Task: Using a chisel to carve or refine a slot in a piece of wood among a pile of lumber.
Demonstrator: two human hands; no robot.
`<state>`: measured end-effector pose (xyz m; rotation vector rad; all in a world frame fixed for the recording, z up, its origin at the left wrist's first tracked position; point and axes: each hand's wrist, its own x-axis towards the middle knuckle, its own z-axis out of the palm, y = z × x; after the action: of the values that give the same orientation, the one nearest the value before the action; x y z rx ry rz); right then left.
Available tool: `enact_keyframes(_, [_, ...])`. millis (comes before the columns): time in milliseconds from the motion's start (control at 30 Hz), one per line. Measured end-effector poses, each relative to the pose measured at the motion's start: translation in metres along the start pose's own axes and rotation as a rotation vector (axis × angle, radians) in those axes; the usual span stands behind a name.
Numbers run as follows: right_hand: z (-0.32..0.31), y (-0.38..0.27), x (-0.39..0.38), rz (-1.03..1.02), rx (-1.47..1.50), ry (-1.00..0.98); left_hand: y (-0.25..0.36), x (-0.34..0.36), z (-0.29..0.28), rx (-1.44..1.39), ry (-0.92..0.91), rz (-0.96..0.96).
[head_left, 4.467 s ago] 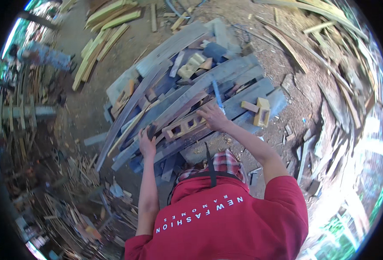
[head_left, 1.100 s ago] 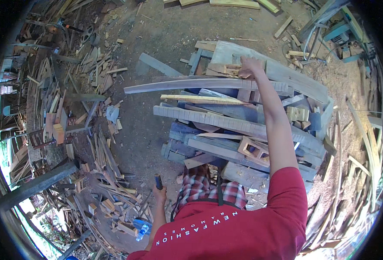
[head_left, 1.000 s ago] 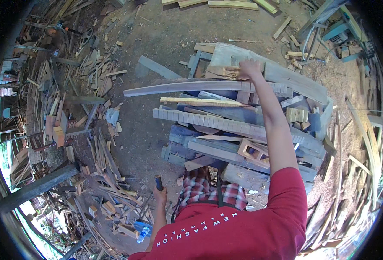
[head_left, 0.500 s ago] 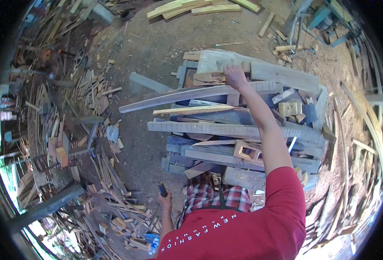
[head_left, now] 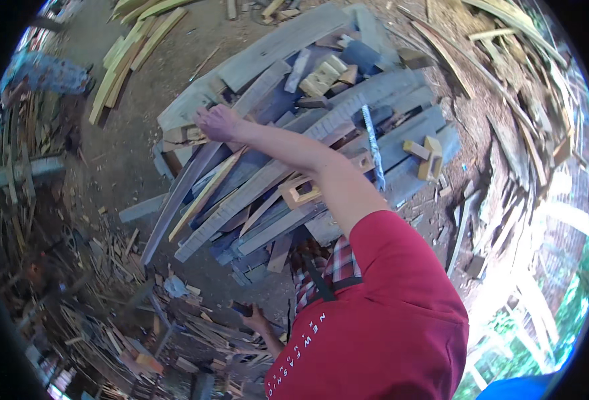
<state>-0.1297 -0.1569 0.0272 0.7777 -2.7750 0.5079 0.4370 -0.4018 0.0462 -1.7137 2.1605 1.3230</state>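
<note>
My right hand reaches across the cluttered bench, fingers curled, at the far left beside a wide pale plank. Whatever it grips is hidden beneath the fingers. A long grey wooden strip runs from beside that hand toward the near left. My left hand hangs low beside my body, closed around a short dark object with a tan edge, too small to name. Under my right forearm lie a notched beam and a pale wooden block with a rectangular opening.
A saw-like blade and another wooden block lie on the bench's right side. Yellowish boards are stacked on the ground beyond. Scrap wood litters the left. Another person in blue patterned clothing is at the upper left.
My view has turned to the right, so the bench appears tilted and another person shows at upper left. My right hand stays by the pale plank; the left still holds the dark object.
</note>
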Motion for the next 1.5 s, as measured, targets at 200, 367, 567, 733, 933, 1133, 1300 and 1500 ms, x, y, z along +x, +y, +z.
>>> enact_keyframes(200, [0.014, 0.052, -0.005, 0.244, 0.077, -0.049, 0.117, 0.015, 0.045, -0.034, -0.195, 0.273])
enact_keyframes(367, [-0.033, 0.051, -0.033, 0.291, 0.243, -0.246, 0.157, -0.011, 0.071, 0.027, -0.202, 0.290])
enact_keyframes(567, [-0.141, 0.101, -0.294, 0.399, 0.222, 0.830, 0.176, -0.008, 0.090, 0.123, -0.362, 0.383])
enact_keyframes(733, [-0.224, 0.096, -0.507, 1.616, -0.386, 0.711, 0.211, -0.014, 0.120, 0.136, -0.550, 0.505])
enact_keyframes(933, [-0.180, 0.115, -0.567, 1.899, -0.058, 0.611, 0.264, -0.036, 0.167, 0.235, -0.693, 0.666])
enact_keyframes(1133, [-0.192, 0.099, -0.602, 1.869, 0.733, 1.111, 0.291, -0.079, 0.190, 0.278, -0.765, 0.808])
enact_keyframes(1300, [-0.225, 0.038, -0.565, 0.768, 2.282, 1.823, 0.302, -0.105, 0.186, 0.251, -0.745, 0.781])
enact_keyframes(1500, [-0.234, -0.006, -0.508, 0.962, 2.123, 1.150, 0.318, -0.194, 0.229, 0.208, -1.112, 0.676])
